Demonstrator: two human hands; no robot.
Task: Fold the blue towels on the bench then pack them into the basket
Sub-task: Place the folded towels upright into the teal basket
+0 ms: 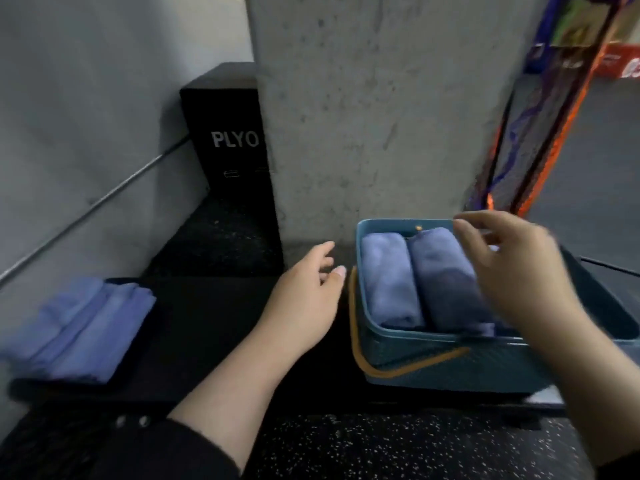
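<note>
A teal basket (pixel 450 368) with an orange handle stands on the black bench (pixel 214 327) at the right. Two folded blue towels lie side by side inside it, a lighter one (pixel 389 282) on the left and a darker one (pixel 445 282) on the right. A pile of blue towels (pixel 79 327) lies on the bench at the far left. My left hand (pixel 304 299) hovers over the bench just left of the basket, fingers relaxed and empty. My right hand (pixel 512 265) hangs above the basket's right side, fingers loosely bent, holding nothing; it is motion-blurred.
A concrete pillar (pixel 381 116) rises right behind the basket. A black PLYO box (pixel 228 133) stands behind the bench at the left, beside a grey wall with a metal rail (pixel 90 206). Speckled rubber floor (pixel 381 448) lies below. Coloured bands (pixel 540 133) hang at the right.
</note>
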